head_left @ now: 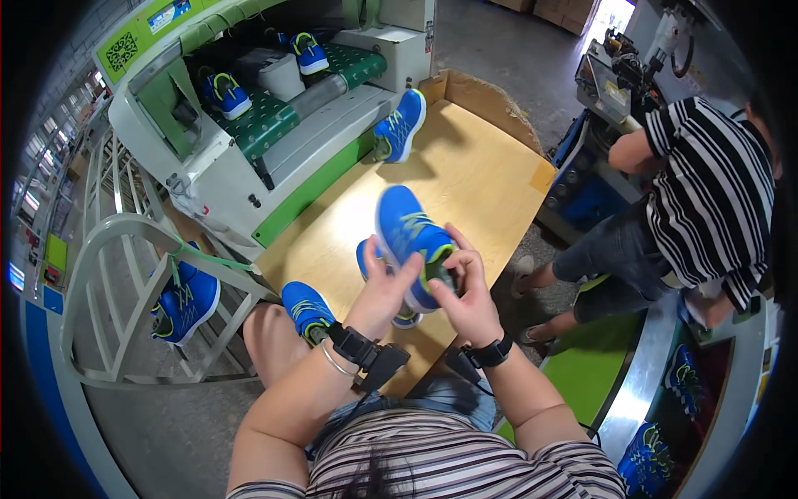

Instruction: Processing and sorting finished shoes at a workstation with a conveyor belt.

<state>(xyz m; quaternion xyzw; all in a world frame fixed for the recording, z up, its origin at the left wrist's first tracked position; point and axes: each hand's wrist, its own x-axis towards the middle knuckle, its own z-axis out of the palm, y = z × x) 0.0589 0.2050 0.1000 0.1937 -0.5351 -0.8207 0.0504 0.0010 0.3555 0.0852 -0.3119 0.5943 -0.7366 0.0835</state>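
Observation:
I hold a blue sneaker (401, 223) with yellow-green laces and a yellow-green collar above the wooden board, its toe pointing away from me. My left hand (384, 287) grips its left side near the heel. My right hand (470, 287) is closed round the collar on the right, its fingers at the shoe opening. Beneath these hands lies another blue sneaker, mostly hidden. To the left, a blue sneaker (304, 306) rests at the near edge of the board. One more sneaker (401, 126) sits at the board's far end.
The wooden board (490, 166) adjoins a machine whose green perforated conveyor (266, 133) carries blue sneakers (224, 95). A white metal rack (120, 333) stands left, with a sneaker (189, 299) in it. At right, a person in a striped shirt (706, 183) stands by a belt with more sneakers (644, 459).

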